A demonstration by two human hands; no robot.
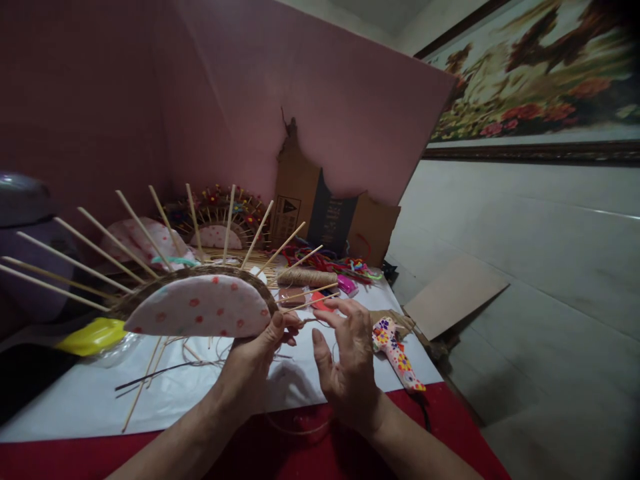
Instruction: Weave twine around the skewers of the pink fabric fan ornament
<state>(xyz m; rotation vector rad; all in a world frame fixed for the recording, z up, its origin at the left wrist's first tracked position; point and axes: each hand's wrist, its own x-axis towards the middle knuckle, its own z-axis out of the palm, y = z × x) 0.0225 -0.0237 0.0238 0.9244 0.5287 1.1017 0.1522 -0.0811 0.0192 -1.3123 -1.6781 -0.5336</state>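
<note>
Clearly, the left hand (251, 361) pinches the right end of the half-round piece (200, 310), its long flat edge running leftward; the right hand (350, 357) is just beside, whether gripping the cord (309, 321) I cannot tell

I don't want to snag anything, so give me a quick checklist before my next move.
1. Left hand holding the dotted half-round piece near its right end: ok.
2. Sticks fanned along its curved edge: ok.
3. Cord pinched firmly by the right hand: cannot tell.
4. White sheet free of loose sticks: not ok, some lie left of the left hand.
5. Twine roll in view beyond the hands: ok.
</note>
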